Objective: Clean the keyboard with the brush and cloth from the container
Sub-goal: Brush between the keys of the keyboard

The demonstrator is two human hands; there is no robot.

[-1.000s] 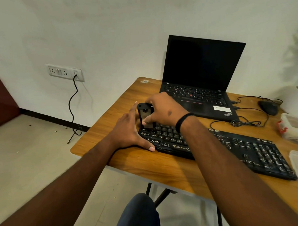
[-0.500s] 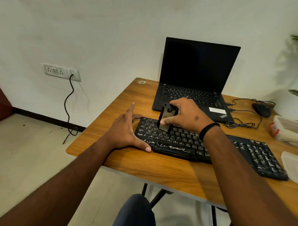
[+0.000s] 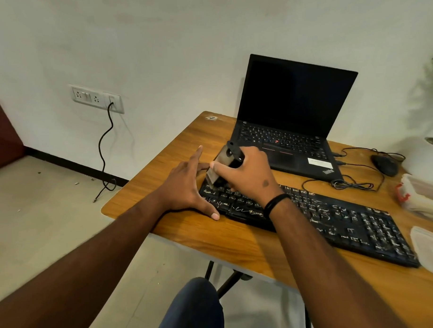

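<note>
Two hands work: right hand [image 3: 245,174] grips the brush [image 3: 223,166] on the keyboard [image 3: 335,218], left hand [image 3: 186,187] flat, fingers spread, steadying its end

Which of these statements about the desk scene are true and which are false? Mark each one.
1. The right hand holds the brush at the keyboard's left end. True.
2. The left hand grips a cloth. False: it lies open at the keyboard's left edge.
3. The laptop is closed. False: it stands open, screen dark.
4. A mouse lies right of the laptop. True.
</note>
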